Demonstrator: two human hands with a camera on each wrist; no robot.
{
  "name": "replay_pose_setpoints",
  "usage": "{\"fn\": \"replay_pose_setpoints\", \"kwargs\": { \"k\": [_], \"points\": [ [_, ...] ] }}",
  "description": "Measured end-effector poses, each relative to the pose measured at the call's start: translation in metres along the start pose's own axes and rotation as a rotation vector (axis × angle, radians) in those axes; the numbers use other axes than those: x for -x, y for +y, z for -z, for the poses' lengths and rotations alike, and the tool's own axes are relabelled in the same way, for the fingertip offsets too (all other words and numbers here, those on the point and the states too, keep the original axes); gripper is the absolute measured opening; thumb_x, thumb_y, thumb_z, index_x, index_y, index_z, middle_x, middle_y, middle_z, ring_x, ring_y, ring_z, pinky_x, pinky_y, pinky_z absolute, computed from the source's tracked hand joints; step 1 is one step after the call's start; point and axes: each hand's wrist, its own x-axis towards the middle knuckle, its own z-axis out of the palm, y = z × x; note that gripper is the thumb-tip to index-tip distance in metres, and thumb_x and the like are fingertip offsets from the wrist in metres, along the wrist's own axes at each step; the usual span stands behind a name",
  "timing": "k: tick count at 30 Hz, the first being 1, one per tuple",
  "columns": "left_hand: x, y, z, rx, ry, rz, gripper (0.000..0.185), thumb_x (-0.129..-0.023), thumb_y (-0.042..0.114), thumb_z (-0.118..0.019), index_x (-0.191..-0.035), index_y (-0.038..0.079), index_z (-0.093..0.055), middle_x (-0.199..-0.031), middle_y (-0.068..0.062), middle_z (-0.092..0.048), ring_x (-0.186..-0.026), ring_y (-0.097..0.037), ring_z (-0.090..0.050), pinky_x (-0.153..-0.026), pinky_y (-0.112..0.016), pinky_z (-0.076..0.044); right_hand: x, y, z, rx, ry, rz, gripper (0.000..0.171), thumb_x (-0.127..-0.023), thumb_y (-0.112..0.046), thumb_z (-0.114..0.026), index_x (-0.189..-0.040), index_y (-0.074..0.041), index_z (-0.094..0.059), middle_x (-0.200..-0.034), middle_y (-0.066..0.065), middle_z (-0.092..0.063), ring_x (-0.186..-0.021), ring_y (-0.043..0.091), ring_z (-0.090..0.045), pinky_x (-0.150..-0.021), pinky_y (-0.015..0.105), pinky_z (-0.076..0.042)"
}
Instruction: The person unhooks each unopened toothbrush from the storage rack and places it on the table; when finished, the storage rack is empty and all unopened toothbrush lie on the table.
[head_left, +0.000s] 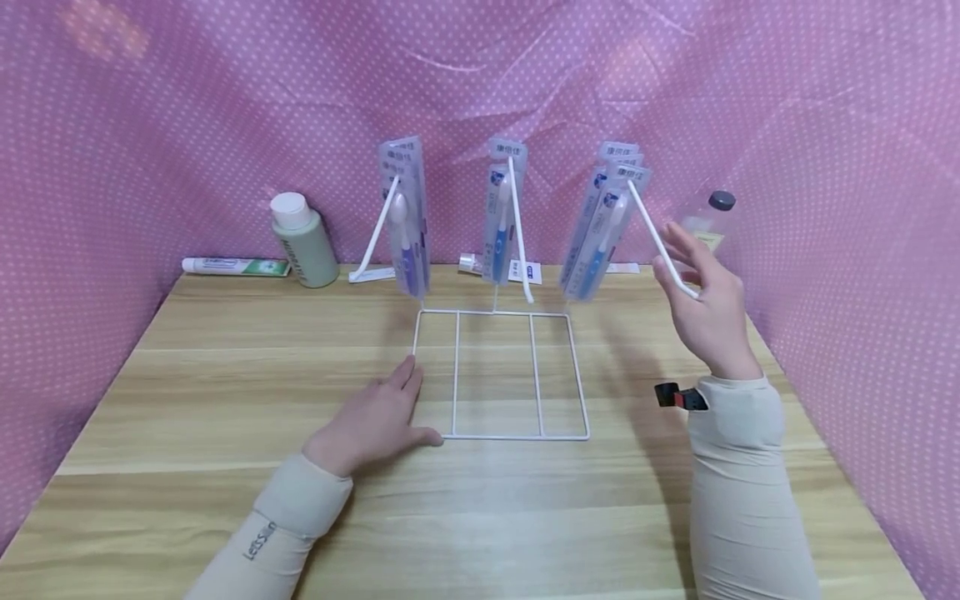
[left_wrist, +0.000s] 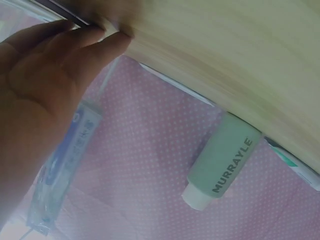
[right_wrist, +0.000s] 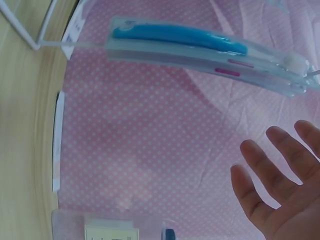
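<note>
Between the two hands sits the white wire rack (head_left: 498, 375), flat base on the wooden table (head_left: 225, 392). Left hand (head_left: 375, 421) lies flat on the table with fingers straight, touching the base's near left corner, gripping nothing. Right hand (head_left: 701, 304) is raised, fingers loosely spread and holding nothing, just beside the rack's right hook (head_left: 660, 242), where the packaged toothbrushes (head_left: 600, 225) hang. Past the left hand stands a green bottle (head_left: 303, 242).

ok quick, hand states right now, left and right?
Left hand: open, fingers flat on the table, touching the white wire rack base.
Right hand: open, fingers spread, raised beside the rightmost rack arm, holding nothing.
</note>
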Motion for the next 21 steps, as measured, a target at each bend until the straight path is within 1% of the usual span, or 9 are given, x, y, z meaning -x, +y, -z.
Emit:
{"fn": "replay_pose_setpoints", "kwargs": {
  "k": [2,4,6,8,11,13,16,19,21],
  "points": [
    [0.001,-0.002,0.001,0.005,-0.006,-0.001,0.107,-0.089,0.063,-0.077,-0.156,-0.013,-0.041,-0.169,-0.033,-0.029,-0.146,-0.047,-0.049,-0.116,-0.063,-0.045,-0.001,-0.003,-0.002,-0.077,0.011,0.005,0.049,-0.106,-0.021,-0.067,-0.154,-0.026,-0.057,-0.15,0.005,-0.065,-0.123,-0.005,-0.063,-0.101,0.014,-0.05],
    [0.003,-0.003,0.003,0.017,-0.002,0.007,0.107,-0.088,0.061,-0.078,-0.155,-0.014,-0.041,-0.169,-0.033,-0.028,-0.145,-0.048,-0.049,-0.117,-0.062,-0.044,-0.001,-0.006,-0.006,-0.189,0.026,0.013,0.047,-0.106,-0.015,-0.066,-0.152,-0.019,-0.059,-0.148,0.007,-0.067,-0.121,-0.001,-0.066,-0.102,0.015,-0.052],
    [0.006,-0.004,0.006,0.03,-0.003,0.022,0.107,-0.088,0.06,-0.079,-0.155,-0.014,-0.04,-0.169,-0.033,-0.026,-0.146,-0.049,-0.048,-0.117,-0.063,-0.044,-0.001,-0.009,-0.009,-0.363,0.029,0.017,0.044,-0.106,-0.01,-0.063,-0.15,-0.013,-0.06,-0.145,0.011,-0.067,-0.12,0.006,-0.068,-0.101,0.018,-0.055],
    [0.008,-0.005,0.009,0.037,-0.006,0.034,0.107,-0.088,0.059,-0.079,-0.155,-0.015,-0.04,-0.17,-0.033,-0.025,-0.146,-0.05,-0.047,-0.118,-0.063,-0.043,-0.002,-0.011,-0.012,-0.539,0.036,0.025,0.039,-0.107,-0.008,-0.06,-0.146,-0.008,-0.061,-0.141,0.011,-0.069,-0.119,0.012,-0.07,-0.099,0.021,-0.057],
    [0.008,-0.006,0.01,0.027,-0.005,0.042,0.108,-0.087,0.06,-0.08,-0.155,-0.015,-0.041,-0.17,-0.032,-0.026,-0.146,-0.049,-0.047,-0.118,-0.063,-0.043,-0.008,-0.012,-0.014,-0.764,0.044,0.04,0.033,-0.108,-0.006,-0.058,-0.14,-0.003,-0.063,-0.133,0.014,-0.071,-0.115,0.019,-0.072,-0.091,0.024,-0.062],
    [0.006,-0.006,0.008,0.017,-0.001,0.04,0.108,-0.087,0.061,-0.08,-0.154,-0.014,-0.042,-0.17,-0.032,-0.027,-0.146,-0.049,-0.048,-0.118,-0.063,-0.043,-0.016,-0.014,-0.015,-0.852,0.058,0.04,0.031,-0.107,-0.007,-0.059,-0.137,0.0,-0.064,-0.128,0.014,-0.073,-0.11,0.021,-0.073,-0.083,0.024,-0.064],
    [0.003,-0.004,0.005,0.012,0.003,0.039,0.108,-0.086,0.063,-0.08,-0.155,-0.012,-0.043,-0.17,-0.031,-0.028,-0.145,-0.049,-0.049,-0.117,-0.063,-0.044,-0.032,-0.019,-0.015,-0.949,0.091,0.053,0.031,-0.106,-0.008,-0.063,-0.134,0.004,-0.064,-0.124,0.017,-0.073,-0.104,0.024,-0.072,-0.08,0.025,-0.063],
    [0.001,-0.002,0.001,0.014,-0.003,0.036,0.109,-0.085,0.064,-0.08,-0.155,-0.011,-0.043,-0.17,-0.03,-0.029,-0.145,-0.049,-0.049,-0.117,-0.063,-0.044,-0.045,-0.025,-0.017,-0.98,0.127,0.089,0.033,-0.104,-0.009,-0.066,-0.133,0.006,-0.064,-0.122,0.02,-0.073,-0.1,0.025,-0.072,-0.081,0.025,-0.062],
    [0.0,-0.001,-0.001,0.019,-0.013,0.034,0.109,-0.086,0.064,-0.079,-0.156,-0.011,-0.043,-0.17,-0.029,-0.028,-0.145,-0.049,-0.049,-0.117,-0.062,-0.044,-0.05,-0.029,-0.02,-1.001,0.147,0.102,0.032,-0.103,-0.009,-0.067,-0.131,0.006,-0.065,-0.12,0.02,-0.073,-0.099,0.026,-0.072,-0.083,0.027,-0.061]
  ]
}}
